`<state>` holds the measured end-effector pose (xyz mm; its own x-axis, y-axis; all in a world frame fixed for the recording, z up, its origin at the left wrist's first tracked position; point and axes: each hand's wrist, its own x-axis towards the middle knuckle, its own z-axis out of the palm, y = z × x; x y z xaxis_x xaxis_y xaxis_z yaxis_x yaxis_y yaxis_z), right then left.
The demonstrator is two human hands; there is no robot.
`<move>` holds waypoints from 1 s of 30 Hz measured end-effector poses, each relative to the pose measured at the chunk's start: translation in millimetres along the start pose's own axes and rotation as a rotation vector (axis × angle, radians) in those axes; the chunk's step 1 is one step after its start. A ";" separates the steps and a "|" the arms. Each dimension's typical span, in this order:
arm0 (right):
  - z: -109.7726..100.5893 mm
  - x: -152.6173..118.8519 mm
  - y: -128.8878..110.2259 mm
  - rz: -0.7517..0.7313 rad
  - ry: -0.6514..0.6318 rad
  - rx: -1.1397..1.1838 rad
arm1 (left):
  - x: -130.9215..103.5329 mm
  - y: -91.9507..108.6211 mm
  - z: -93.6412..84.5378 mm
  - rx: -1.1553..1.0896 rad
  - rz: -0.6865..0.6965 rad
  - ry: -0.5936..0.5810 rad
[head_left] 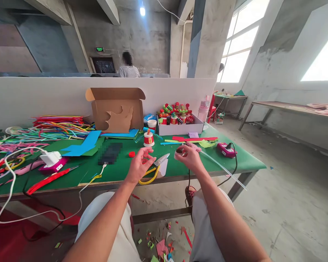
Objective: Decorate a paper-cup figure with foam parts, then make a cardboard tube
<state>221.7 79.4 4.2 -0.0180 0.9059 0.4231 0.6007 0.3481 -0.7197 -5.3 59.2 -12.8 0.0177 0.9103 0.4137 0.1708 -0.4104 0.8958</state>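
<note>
My left hand (140, 165) is over the table's front edge, fingers slightly curled and apart, with nothing visible in it. Below and beside it lie yellow-handled scissors (154, 173) with a pale piece of paper (163, 168). My right hand (192, 160) is closed round a small whitish, round-edged item (178, 154) that I cannot make out. Just behind that hand is a pink glue gun (194, 146), a clear glue stick (224, 168) extending right from it. A red and white paper cup figure (148, 139) stands beyond my left hand, near a small red piece (131, 154).
A box of finished figures (180, 127) and an open cardboard box (117, 112) stand at the back. Pipe cleaners (57, 127), blue paper (83, 145), a phone (110, 153) and a white cable (12, 182) lie left. A power socket (226, 150) sits right.
</note>
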 end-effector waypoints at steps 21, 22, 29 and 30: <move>-14.7 -1.1 27.5 -0.217 -0.462 -0.124 | -2.1 -3.7 -1.6 0.032 -0.064 -0.060; -12.3 -1.2 24.9 -0.228 -0.484 -0.143 | -2.2 -4.2 -0.9 0.041 -0.063 -0.065; -3.1 1.7 15.3 -0.083 -0.449 -0.250 | -7.9 -3.7 2.3 0.065 -0.074 -0.108; -2.7 1.6 15.9 -0.074 -0.435 -0.247 | -8.1 -4.0 1.4 0.056 -0.073 -0.106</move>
<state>233.5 85.6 -5.1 -0.3672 0.9160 0.1619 0.7552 0.3952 -0.5229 -4.7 53.6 -20.0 0.1065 0.9396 0.3252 0.2297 -0.3415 0.9114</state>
